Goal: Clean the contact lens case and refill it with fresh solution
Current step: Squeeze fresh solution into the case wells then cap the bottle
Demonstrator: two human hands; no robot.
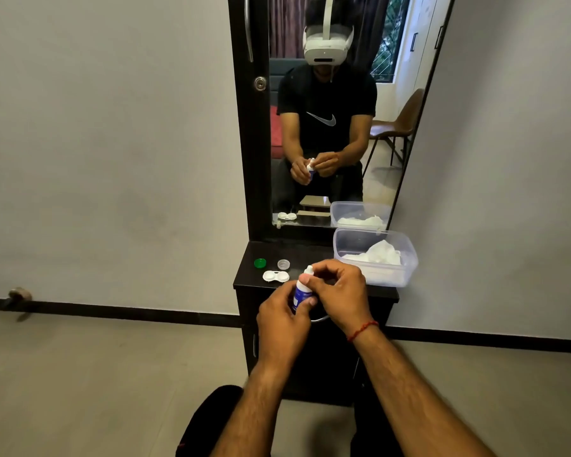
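We hold a small solution bottle [301,293] upright between both hands, above the near edge of a dark dresser top [314,253]: our left hand [282,324] wraps its blue-labelled body while our right hand [338,291] pinches the white tip. The contact lens case [275,276], two open shallow white wells joined side by side, lies just beyond and left of the bottle, nearer our left hand, its long axis running left to right. Behind it sit a glossy green cap [260,262] and a pale ridged cap [283,264]; a clear plastic tub [407,255] of crumpled tissue stands at right.
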